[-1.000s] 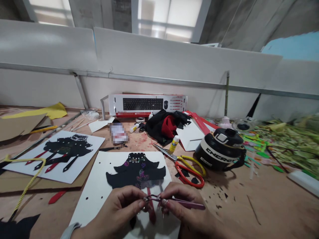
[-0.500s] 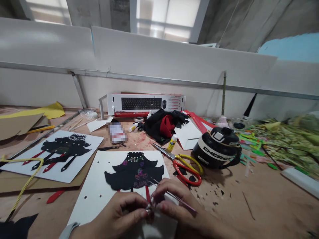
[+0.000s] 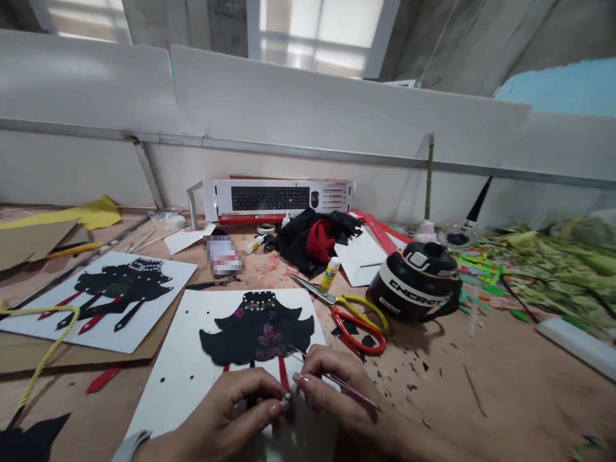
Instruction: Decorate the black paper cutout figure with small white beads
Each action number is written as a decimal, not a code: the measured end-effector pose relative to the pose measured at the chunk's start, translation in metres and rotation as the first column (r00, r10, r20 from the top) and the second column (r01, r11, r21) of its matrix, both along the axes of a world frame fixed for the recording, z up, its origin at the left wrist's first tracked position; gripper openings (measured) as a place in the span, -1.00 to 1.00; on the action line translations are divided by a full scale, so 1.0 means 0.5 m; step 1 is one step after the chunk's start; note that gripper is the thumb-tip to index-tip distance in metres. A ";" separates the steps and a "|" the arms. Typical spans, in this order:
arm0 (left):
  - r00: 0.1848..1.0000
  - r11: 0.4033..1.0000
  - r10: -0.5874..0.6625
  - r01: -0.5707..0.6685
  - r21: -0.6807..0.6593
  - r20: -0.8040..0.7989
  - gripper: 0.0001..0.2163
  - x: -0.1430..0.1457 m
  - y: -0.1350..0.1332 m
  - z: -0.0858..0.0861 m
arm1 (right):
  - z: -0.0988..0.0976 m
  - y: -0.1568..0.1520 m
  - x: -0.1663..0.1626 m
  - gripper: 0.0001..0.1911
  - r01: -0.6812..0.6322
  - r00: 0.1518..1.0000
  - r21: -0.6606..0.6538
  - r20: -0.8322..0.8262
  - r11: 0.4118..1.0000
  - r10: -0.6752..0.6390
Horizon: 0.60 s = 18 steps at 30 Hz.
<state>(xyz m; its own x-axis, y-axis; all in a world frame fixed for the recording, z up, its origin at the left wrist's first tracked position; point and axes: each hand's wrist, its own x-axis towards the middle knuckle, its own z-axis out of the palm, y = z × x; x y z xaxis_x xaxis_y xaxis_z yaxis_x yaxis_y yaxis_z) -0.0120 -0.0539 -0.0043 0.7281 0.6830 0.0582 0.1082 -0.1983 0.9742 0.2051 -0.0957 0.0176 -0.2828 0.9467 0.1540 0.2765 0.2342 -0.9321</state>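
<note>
A black roof-shaped cutout [image 3: 226, 340] with beads and glittery flowers lies on a white sheet [image 3: 180, 346]; red strips [image 3: 282, 371] hang below its lower edge. Over the bottom of the sheet, my left hand [image 3: 240, 404] pinches a small pearly bead [image 3: 287, 396] between thumb and forefinger. My right hand [image 3: 339, 382] is just beside it, thumb and forefinger nearly touching. Held in that hand are thin pinkish tweezers [image 3: 357, 394], their tips pointing up-left toward the cutout. Both hands cover part of the strips.
Scissors [image 3: 360, 327], a glue stick [image 3: 330, 274] and a black jug [image 3: 409, 289] stand or lie beyond my right hand. A second decorated cutout [image 3: 120, 285] lies at left, near a yellow cord [image 3: 45, 362]. A keyboard box [image 3: 279, 200] leans at the back.
My right fingertips have drawn slightly away from the left hand's fingertips. The left hand keeps its pinch, and the tweezers stay in my right hand. The view has shifted a little.
</note>
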 end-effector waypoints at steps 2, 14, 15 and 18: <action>1.000 1.000 0.004 -0.004 0.024 0.008 -0.78 -0.001 0.000 0.000 | -0.001 -0.001 0.000 -0.73 0.007 1.000 0.050 0.015 0.999 -0.008; 0.984 0.863 -0.122 0.041 0.503 0.129 -0.76 -0.009 0.003 -0.018 | -0.014 0.002 -0.022 -0.54 -0.169 0.945 -0.493 -0.328 0.854 -0.002; 0.982 0.857 -0.104 0.007 0.516 0.160 -0.76 -0.010 0.002 -0.021 | -0.014 0.001 -0.024 -0.52 -0.183 0.938 -0.529 -0.346 0.828 -0.013; 0.970 0.822 0.015 -0.150 0.549 0.243 -0.80 -0.014 0.000 -0.020 | -0.008 0.000 -0.031 -0.51 -0.226 0.926 -0.515 -0.378 0.827 0.017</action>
